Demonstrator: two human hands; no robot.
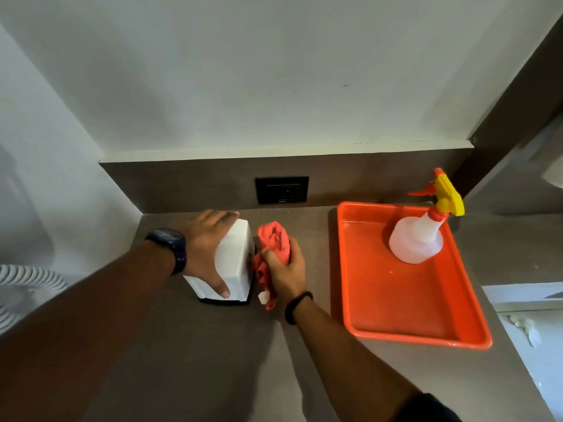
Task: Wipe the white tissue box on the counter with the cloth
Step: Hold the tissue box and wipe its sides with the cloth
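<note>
Head view: left hand clamped over white tissue box on bench; right hand gripping bunched red cloth against box's right side.

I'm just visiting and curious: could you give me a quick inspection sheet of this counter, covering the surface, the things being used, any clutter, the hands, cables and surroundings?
Surface: brown counter, no spills or marks visible on it.
Job's things: white tissue box stands on the counter; red cloth is bunched against its right side.
Clutter: orange tray to the right, holding a spray bottle with a yellow and red trigger.
Hands: left hand grips the box over its top; right hand holds the cloth.
Cables: nothing seen.
Surroundings: black wall socket behind the box, white walls, a white ribbed object at the left edge.
</note>
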